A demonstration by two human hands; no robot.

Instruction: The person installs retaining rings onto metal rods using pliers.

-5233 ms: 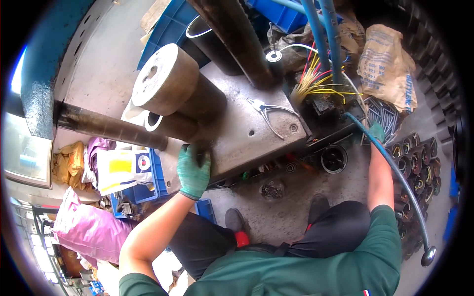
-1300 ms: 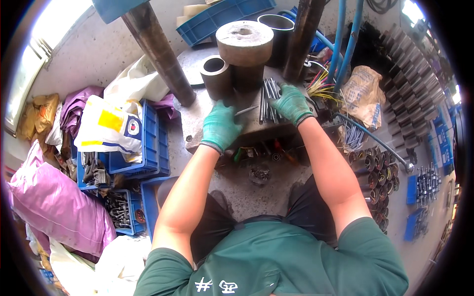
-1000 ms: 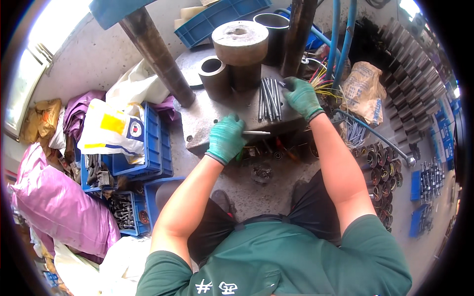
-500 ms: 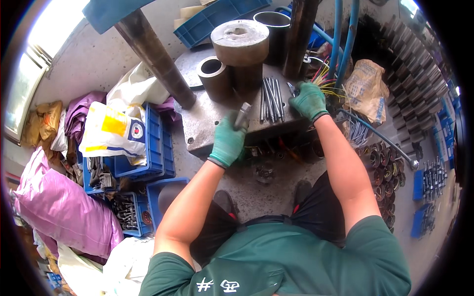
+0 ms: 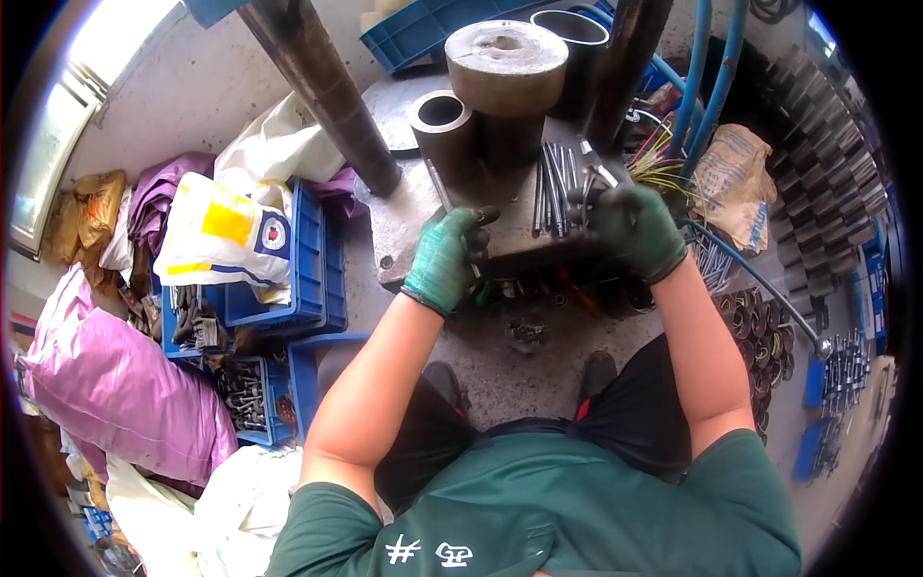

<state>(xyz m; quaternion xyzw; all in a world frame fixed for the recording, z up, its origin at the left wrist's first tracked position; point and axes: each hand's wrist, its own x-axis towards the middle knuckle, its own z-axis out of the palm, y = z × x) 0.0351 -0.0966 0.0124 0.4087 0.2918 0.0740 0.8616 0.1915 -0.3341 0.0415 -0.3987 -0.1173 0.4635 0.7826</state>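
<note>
My left hand (image 5: 442,255), in a green work glove, is closed around a slim metal rod (image 5: 438,185) that points up over the front of a heavy steel block (image 5: 418,207). My gloved right hand (image 5: 639,231) is smeared by motion. Its fingers are curled at a short shiny metal part (image 5: 598,167), whose exact kind is too blurred to tell. Between the hands, several long metal rods (image 5: 553,192) lie side by side on the block. Behind my left hand stands a thick steel tube (image 5: 441,125), and next to it a broad round metal piece (image 5: 506,67) rests on a darker support.
Two dark steel columns (image 5: 322,96) rise from the block. Blue crates (image 5: 317,260) and a purple sack (image 5: 125,375) crowd the left. Blue hoses (image 5: 716,87), coloured wires (image 5: 663,168), a brown paper bag (image 5: 735,183) and stacked metal parts (image 5: 817,163) are at the right.
The thicker metal piece in my left hand no longer shows; a slim rod is there now. My right hand has moved slightly right and down, with the metal part raised. The view has shifted.
</note>
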